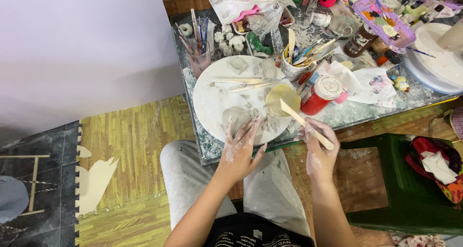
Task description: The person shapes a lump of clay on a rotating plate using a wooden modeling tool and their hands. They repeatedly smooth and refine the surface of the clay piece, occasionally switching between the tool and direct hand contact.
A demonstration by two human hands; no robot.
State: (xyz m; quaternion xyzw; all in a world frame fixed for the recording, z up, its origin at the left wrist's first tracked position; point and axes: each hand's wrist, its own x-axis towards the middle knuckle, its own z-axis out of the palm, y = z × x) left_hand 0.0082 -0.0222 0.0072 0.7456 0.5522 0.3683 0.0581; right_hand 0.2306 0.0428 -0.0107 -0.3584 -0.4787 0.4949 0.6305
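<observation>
My left hand (240, 148), smeared with grey clay, rests with spread fingers on the near edge of a round white board (212, 100), touching a flattened grey clay piece (236, 117). My right hand (316, 148) grips a flat wooden modelling tool (301, 120) whose blade points up and left toward a small yellow dish (281, 96) on the board. Other wooden tools (238, 82) and a small clay lump (238, 63) lie on the board's far part.
A red jar with a white lid (322, 93) stands right of the board. Cups of brushes (198, 49), white palettes (241, 1), a purple paint tray (386, 22) and a white turntable (441, 63) crowd the glass table. A green stool (395, 179) stands at right.
</observation>
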